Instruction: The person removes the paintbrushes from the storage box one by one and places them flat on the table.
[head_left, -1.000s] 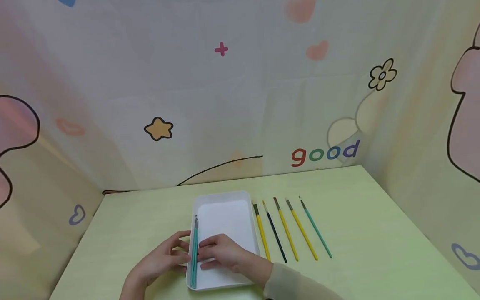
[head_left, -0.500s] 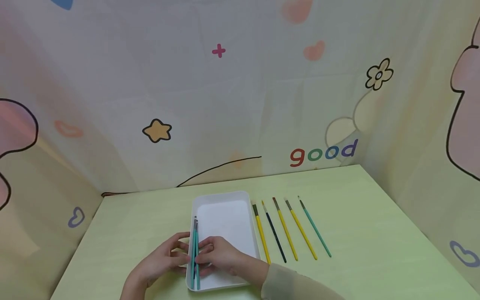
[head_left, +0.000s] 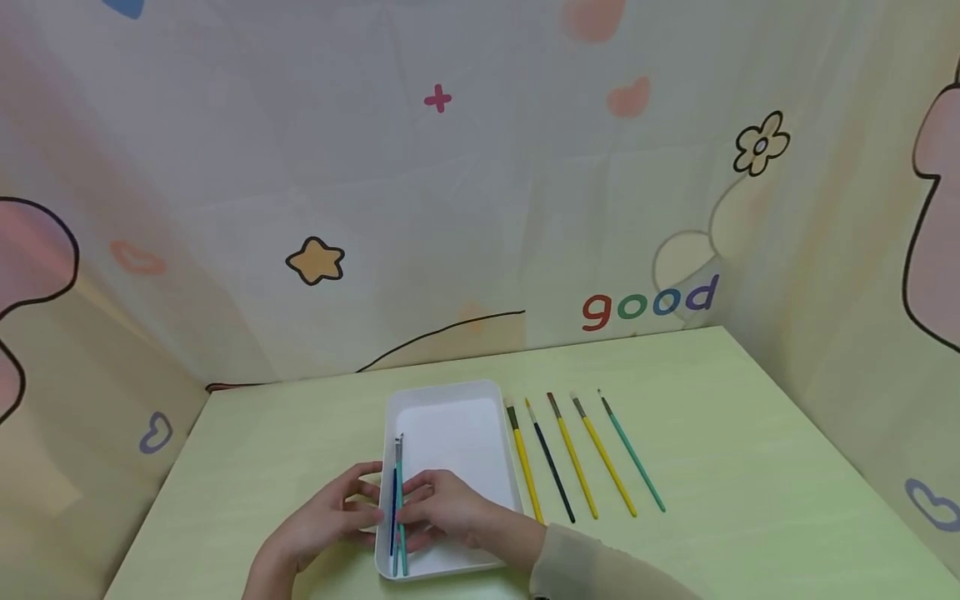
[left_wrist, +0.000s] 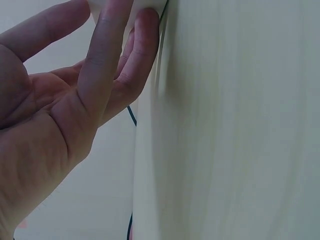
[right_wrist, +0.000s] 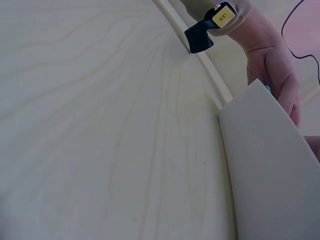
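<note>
A white rectangular tray [head_left: 441, 388] stands on the table in the head view. Inside, along its left wall, lie a dark blue paintbrush [head_left: 393, 521] and teal paintbrushes, bristles pointing away from me. My right hand [head_left: 444, 510] reaches into the tray and pinches a teal paintbrush [head_left: 404, 560] by its handle, between thumb and fingers. From outside, my left hand [head_left: 324, 517] touches the tray's left wall with spread, slightly bent fingers. In the left wrist view those fingers [left_wrist: 97, 65] meet the tray's edge. The tray's outer wall [right_wrist: 270, 165] hides most of the right fingers in the right wrist view.
To the right of the tray several paintbrushes lie in a slanting row: a yellow one [head_left: 527, 471] close by the wall, a dark one [head_left: 555, 467], more yellow ones, and a teal one [head_left: 633, 454] at the end. A printed curtain [head_left: 480, 208] stands behind the table.
My right hand has taken hold of a teal paintbrush and drawn it slightly right, off the tray's left wall. The dark blue paintbrush now shows beside it. My left hand has stayed put.
</note>
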